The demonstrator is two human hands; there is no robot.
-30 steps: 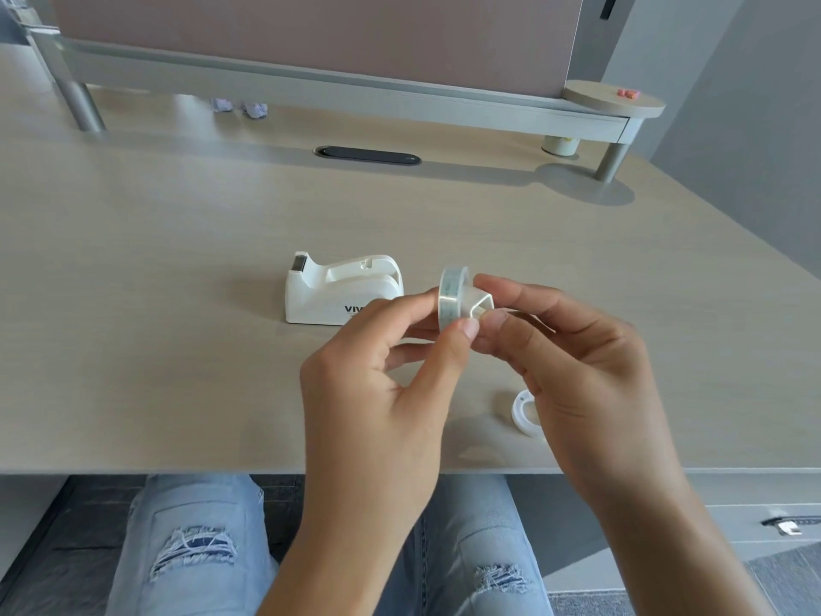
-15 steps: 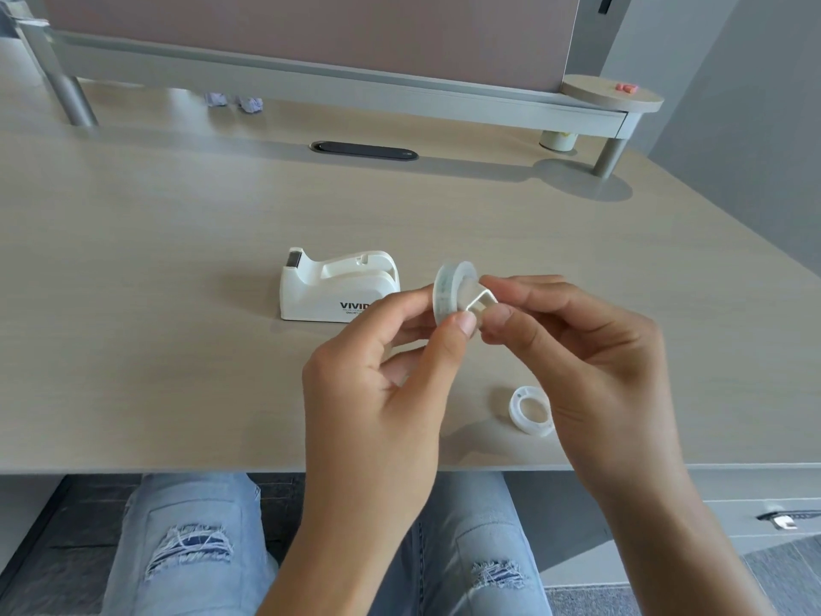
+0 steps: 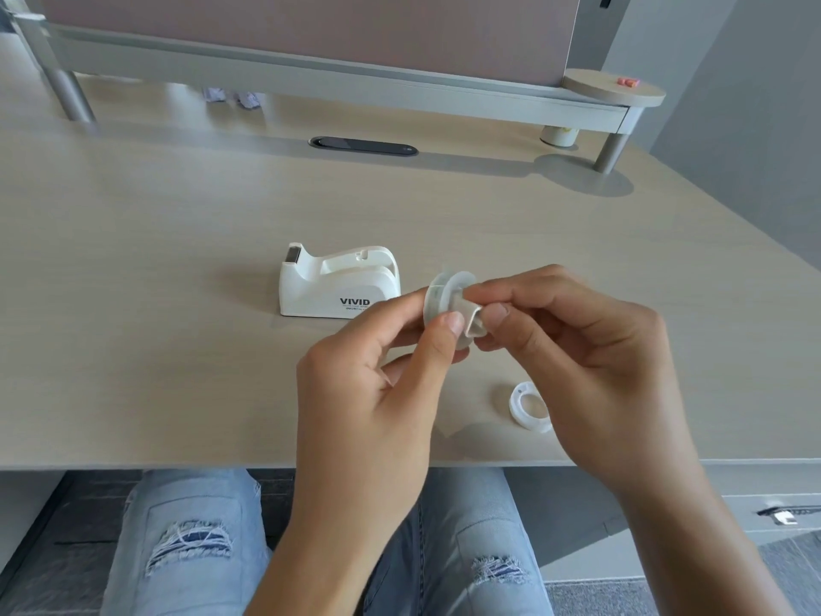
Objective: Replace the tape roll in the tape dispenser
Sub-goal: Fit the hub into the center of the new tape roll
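Hands are mid-swap: left hand (image 3: 373, 393) grips the tape roll (image 3: 444, 300) above the table (image 3: 177, 260), right hand (image 3: 591, 366) pinches the spindle (image 3: 472, 321) into it, next it probably drops into the empty dispenser (image 3: 338, 282).

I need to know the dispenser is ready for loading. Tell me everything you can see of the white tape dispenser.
The tape dispenser is white, glossy plastic by its look, standing upright on the desk, beyond the left hand, nothing touching it. Its metallic cutter sits at its left end; the rounded cradle on the right looks empty, with a small notch in its rim. VIVID is printed in dark letters on the near side, with smaller print beneath, too small to read.
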